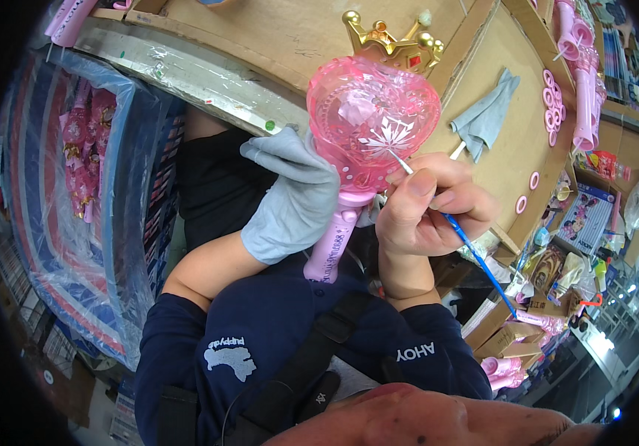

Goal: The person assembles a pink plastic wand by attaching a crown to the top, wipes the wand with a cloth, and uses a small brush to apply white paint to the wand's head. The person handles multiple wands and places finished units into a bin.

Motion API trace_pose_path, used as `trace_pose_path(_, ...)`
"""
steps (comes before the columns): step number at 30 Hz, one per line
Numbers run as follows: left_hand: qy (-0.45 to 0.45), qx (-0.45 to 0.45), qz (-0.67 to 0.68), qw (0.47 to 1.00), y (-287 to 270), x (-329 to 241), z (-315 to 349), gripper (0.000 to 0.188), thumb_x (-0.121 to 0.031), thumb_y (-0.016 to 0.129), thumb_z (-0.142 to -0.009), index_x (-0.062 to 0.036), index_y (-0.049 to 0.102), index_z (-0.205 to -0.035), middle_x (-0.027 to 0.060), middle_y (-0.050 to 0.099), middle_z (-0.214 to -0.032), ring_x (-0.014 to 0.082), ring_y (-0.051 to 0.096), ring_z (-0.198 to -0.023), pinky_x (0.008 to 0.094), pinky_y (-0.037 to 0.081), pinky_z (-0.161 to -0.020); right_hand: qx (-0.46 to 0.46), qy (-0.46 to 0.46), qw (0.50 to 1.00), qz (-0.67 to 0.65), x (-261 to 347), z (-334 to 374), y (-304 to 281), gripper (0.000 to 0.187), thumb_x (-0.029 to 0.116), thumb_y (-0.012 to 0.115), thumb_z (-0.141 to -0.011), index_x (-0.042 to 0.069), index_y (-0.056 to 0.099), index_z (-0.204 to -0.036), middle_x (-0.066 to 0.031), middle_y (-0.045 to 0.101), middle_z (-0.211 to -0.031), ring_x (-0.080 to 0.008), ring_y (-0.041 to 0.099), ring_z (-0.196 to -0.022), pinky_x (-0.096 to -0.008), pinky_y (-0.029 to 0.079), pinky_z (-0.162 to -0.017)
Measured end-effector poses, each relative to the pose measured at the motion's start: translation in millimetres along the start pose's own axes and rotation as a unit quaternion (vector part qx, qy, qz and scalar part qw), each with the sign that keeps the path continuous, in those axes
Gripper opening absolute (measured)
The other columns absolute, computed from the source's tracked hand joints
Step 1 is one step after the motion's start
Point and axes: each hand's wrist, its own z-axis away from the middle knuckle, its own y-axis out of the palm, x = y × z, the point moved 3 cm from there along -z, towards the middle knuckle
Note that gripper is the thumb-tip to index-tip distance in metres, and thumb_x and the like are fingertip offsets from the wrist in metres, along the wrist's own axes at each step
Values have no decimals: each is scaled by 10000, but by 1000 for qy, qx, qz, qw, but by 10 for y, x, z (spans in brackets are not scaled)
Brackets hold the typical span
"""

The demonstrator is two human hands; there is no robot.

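- Evidently, a pink wand (327, 249) is held close in front of the chest, its crowned end turned toward the table (260, 46) and its handle toward the body, presumably so that the broad face is kept within easy view.
- By the gloved left hand (297, 197), the wand is grasped beside its neck and heart-shaped head (332, 97); how the fingers lie behind is hidden. Steadiness is probably gained by this support.
- By the bare right hand (434, 208), a thin blue brush (479, 260) is pinched between thumb and fingers, near its tip, as would suit fine strokes.
- The tip is set at the white snowflake-like pattern (392, 136) on the heart; the gold crown (390, 46) is left well clear of both hands.
- On the table, a grey cloth (486, 119) and pink rings (553, 104) are laid to the right, apparently out of the way.
- At the left, more pink wands (85, 156) are gathered in a plastic-lined container (130, 123), likely for protection.
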Motion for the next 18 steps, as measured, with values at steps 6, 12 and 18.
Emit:
trace_pose_path(6, -25, 36, -54, 998, -9, 39, -28, 642, -354, 446, -920, 169, 314, -1268, 391, 392, -1146, 458, 429, -1070, 497, 367, -974, 6, -16, 1000, 20, 15, -34, 24, 292, -53, 633, -792, 86, 376, -806, -107, 597, -725, -143, 520, -561, -244, 409, -529)
trace_pose_path(12, -28, 34, 19, 999, 1, 31, -9, 619, -332, 426, -936, 159, 297, -1290, 375, 388, -1194, 436, 428, -1105, 475, 360, -995, -1, -2, 1000, -16, 15, -62, 33, 295, -86, 644, -768, 78, 400, -736, -107, 608, -737, -148, 533, -555, -246, 411, -496)
trace_pose_path(18, -28, 50, 29, 998, 3, 57, 2, 608, -309, 413, -946, 168, 279, -1298, 376, 374, -1245, 423, 427, -1124, 463, 360, -1005, -8, -6, 1000, -15, 22, -72, 45, 298, -85, 643, -771, 79, 399, -720, -106, 606, -718, -145, 527, -540, -246, 407, -488)
